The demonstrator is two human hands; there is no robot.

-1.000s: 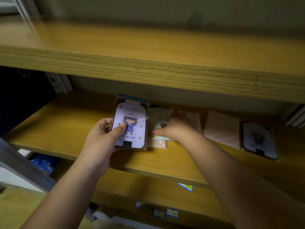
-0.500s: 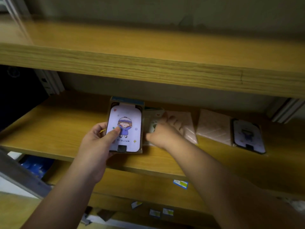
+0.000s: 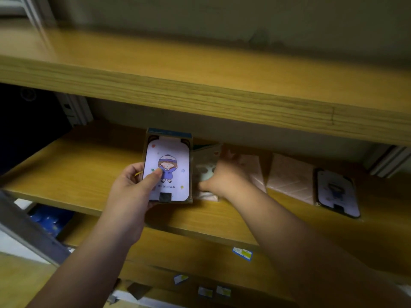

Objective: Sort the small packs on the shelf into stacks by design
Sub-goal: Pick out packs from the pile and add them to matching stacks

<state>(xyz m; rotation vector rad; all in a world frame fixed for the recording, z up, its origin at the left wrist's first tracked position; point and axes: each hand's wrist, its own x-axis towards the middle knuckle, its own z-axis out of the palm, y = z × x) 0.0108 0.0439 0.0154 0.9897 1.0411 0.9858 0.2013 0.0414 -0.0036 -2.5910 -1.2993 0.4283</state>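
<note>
The left hand (image 3: 131, 187) grips a lilac rectangular pack printed with a cartoon child in a blue hat (image 3: 168, 170), thumb pressed across the front and fingers curled behind it, holding it upright just above the front part of the wooden middle shelf (image 3: 73, 172). Just beside it, the right hand (image 3: 220, 176) reaches onto the same shelf and pinches a pale pack with a mint-green and grey design (image 3: 205, 167), which lies on the shelf next to the lilac one; the fingertips are blurred and partly hidden. Right of that hand, two pale pink packs with thin diagonal lines (image 3: 289, 176) lie flat side by side. Further right, near the shelf's end, a second lilac pack with a dark border (image 3: 337, 194) lies flat by itself. A thick wooden upper shelf (image 3: 200, 94) spans the view above, and a lower shelf edge carrying small blue and white labels (image 3: 242, 253) runs below.
</note>
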